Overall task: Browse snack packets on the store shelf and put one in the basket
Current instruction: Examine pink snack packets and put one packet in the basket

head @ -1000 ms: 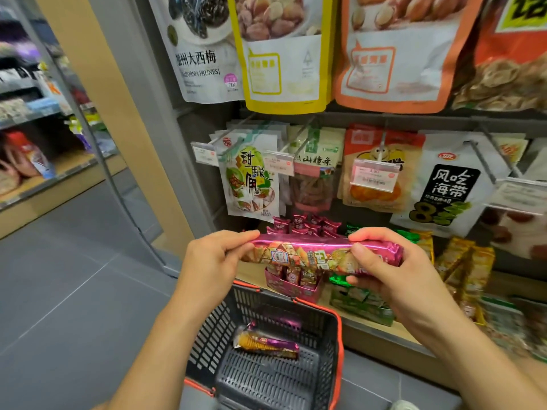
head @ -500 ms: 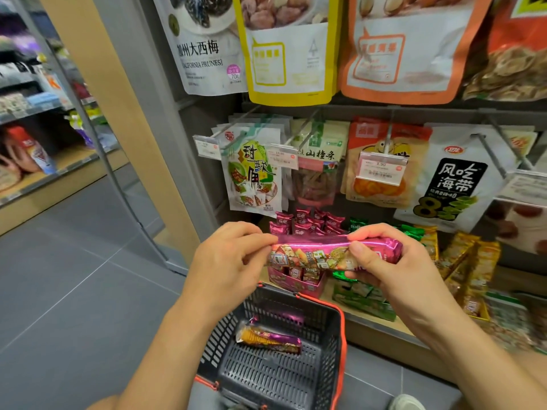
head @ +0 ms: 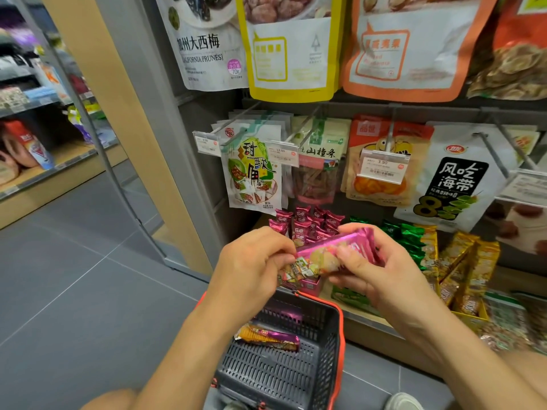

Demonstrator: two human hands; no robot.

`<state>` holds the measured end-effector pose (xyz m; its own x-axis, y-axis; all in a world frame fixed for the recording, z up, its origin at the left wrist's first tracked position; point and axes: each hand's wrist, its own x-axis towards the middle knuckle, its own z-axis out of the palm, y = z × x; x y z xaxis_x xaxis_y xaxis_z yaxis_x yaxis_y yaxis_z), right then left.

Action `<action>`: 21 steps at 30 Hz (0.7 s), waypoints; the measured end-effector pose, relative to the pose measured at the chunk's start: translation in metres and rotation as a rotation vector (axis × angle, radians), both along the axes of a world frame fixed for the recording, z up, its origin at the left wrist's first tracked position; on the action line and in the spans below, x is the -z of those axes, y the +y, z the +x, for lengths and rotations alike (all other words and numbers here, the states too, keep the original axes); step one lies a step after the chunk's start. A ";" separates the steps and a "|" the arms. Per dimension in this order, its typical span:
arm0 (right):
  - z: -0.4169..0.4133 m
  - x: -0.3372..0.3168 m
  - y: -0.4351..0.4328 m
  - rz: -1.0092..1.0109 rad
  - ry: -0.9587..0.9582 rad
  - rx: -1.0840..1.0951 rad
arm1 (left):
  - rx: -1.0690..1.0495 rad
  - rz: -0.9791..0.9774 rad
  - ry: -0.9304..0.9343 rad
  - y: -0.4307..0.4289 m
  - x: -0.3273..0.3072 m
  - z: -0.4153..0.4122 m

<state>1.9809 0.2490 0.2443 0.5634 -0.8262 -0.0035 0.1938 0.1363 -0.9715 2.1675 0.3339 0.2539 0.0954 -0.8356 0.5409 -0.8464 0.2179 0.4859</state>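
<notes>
Both forearms were raised, the left hand (head: 251, 261) and right hand (head: 381, 270) brought close together, fingers curled in pinches.

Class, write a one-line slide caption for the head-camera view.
Both hands hold a pink snack packet above a basket already containing one packet.

Both forearms are bare to the frame's lower edge, no sleeve showing. The left hand (head: 251, 263) and right hand (head: 376, 270) carry no gloves or rings.
</notes>
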 end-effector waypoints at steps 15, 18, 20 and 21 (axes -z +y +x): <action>0.003 -0.003 0.009 -0.193 0.123 0.005 | 0.125 0.134 0.565 -0.005 -0.002 -0.023; 0.004 -0.002 0.009 -0.348 0.209 0.011 | 0.096 0.122 0.613 -0.006 -0.003 -0.026; 0.004 0.000 0.008 -0.426 0.252 0.012 | 0.071 0.103 0.596 -0.005 -0.001 -0.028; 0.003 0.001 0.007 -0.461 0.271 0.013 | 0.068 0.101 0.598 -0.005 0.000 -0.028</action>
<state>1.9844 0.2560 0.2433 0.5820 -0.7834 0.2179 -0.0733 -0.3174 -0.9455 2.1397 0.3284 0.2543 0.3024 -0.8949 0.3282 -0.4064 0.1904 0.8937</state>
